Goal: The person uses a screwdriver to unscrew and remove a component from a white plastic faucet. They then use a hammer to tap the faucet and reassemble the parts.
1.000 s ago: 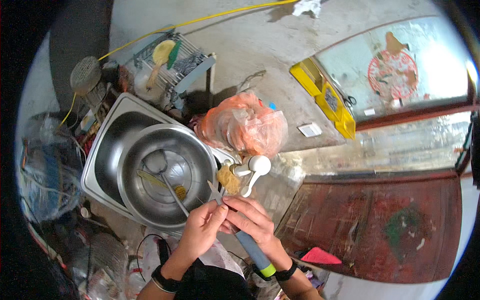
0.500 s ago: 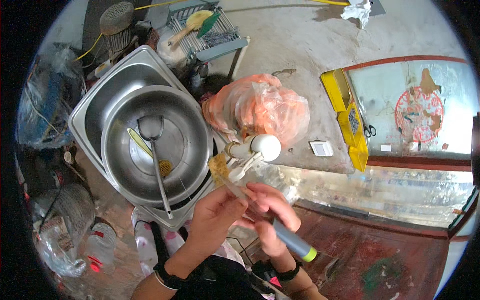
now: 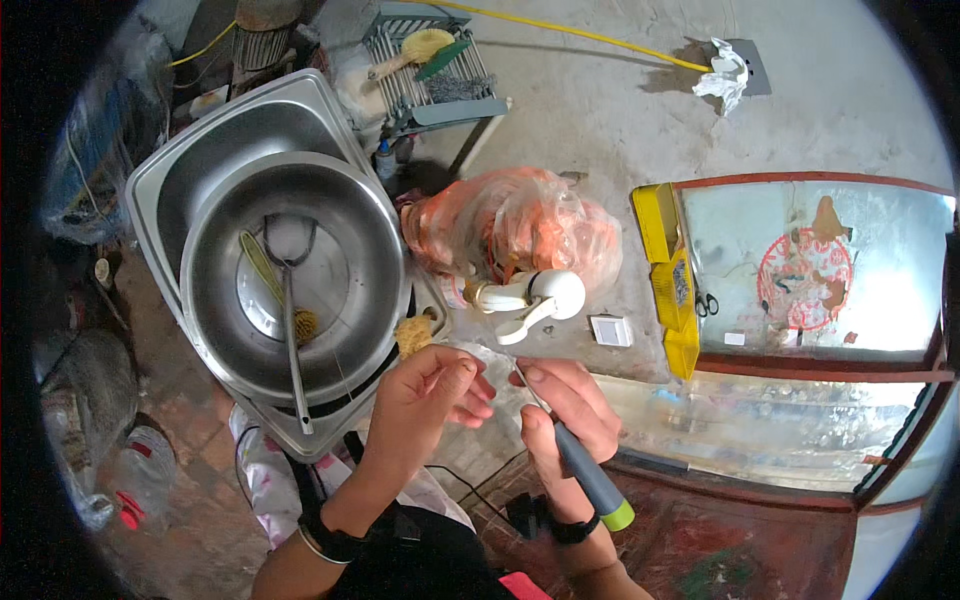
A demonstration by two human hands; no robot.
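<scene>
The right hand is clamped on a knife, thumb and fingers about where the slim blade meets the grey, green-ended handle. The knife's long axis runs from the blade at 11 o'clock to the handle end at 5 o'clock. The left hand, half curled at 9 o'clock from the right hand, is nearest the blade side yet apart from it; whether thumb and forefinger pinch something small, I cannot tell.

From the left hand, a yellow sponge lies just beside it at 12 o'clock. A white tap juts out at 12 o'clock from the right hand, bounding the far side, with an orange-filled plastic bag behind. At 10 o'clock from the left hand, a steel basin rests on the sink, holding a long-handled spatula and a green-handled brush.
</scene>
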